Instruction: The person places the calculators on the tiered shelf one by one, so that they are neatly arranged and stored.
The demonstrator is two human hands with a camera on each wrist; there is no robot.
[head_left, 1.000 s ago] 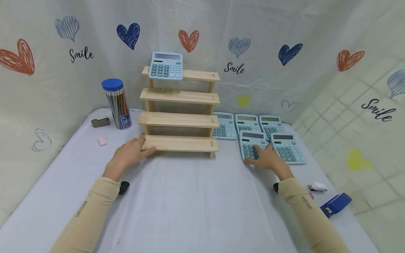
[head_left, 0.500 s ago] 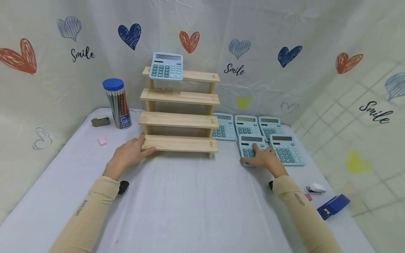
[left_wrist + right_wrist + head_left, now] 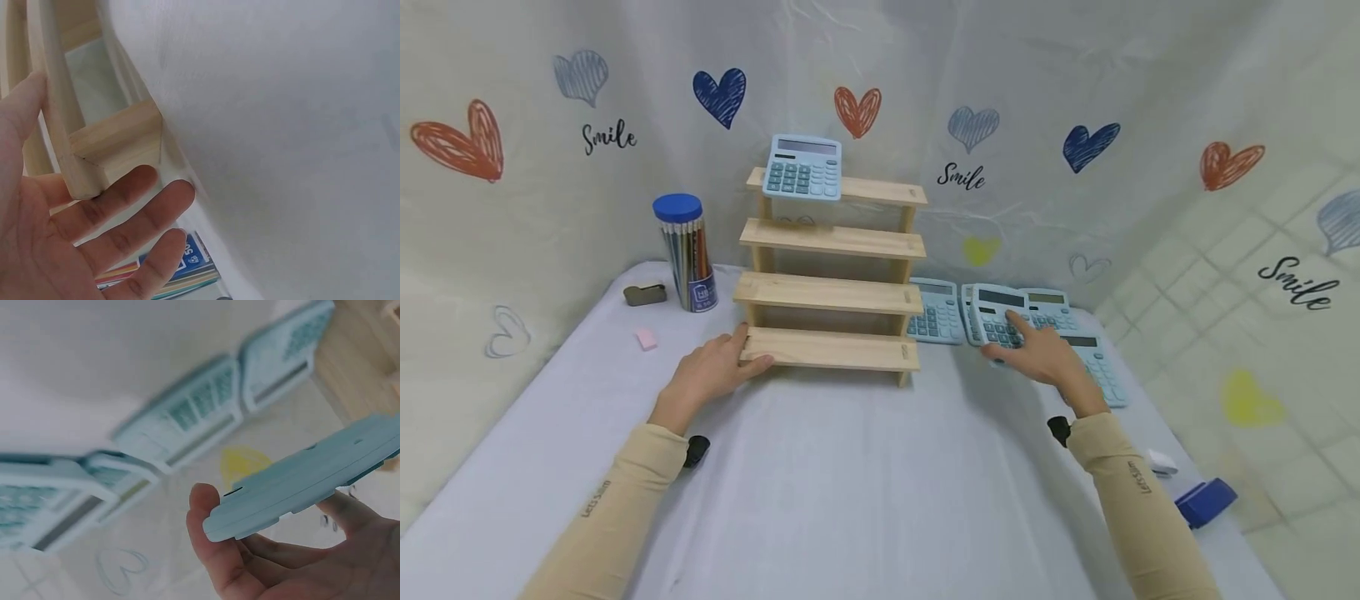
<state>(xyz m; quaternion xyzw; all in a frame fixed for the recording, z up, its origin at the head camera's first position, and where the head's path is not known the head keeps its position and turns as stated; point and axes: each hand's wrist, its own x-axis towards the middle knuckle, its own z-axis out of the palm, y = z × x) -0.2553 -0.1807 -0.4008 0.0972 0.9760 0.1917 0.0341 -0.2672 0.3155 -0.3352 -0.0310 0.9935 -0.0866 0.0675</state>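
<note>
My right hand (image 3: 1047,363) grips a light blue calculator (image 3: 1002,300) by its edges, lifted above the other calculators on the white table. In the right wrist view the held calculator (image 3: 300,478) is seen edge-on, with fingers curled round it. At the left end of the bottom board, my left hand (image 3: 709,372) holds the wooden tiered shelf (image 3: 831,293) between thumb and index finger. Its other fingers extend past the board's end in the left wrist view. Another calculator (image 3: 803,168) leans back on the left part of the top tier.
Several calculators (image 3: 937,312) lie on the table right of the shelf, partly hidden. A tub of pencils (image 3: 687,254), a small dark tape dispenser (image 3: 645,294) and a pink eraser (image 3: 646,339) are at left. A blue stapler (image 3: 1206,502) and a white stapler (image 3: 1162,463) lie at right.
My right hand first drew the calculator slightly toward me, then raised it off the table. The left hand has stayed on the shelf's end. The head view has tilted up slightly.
</note>
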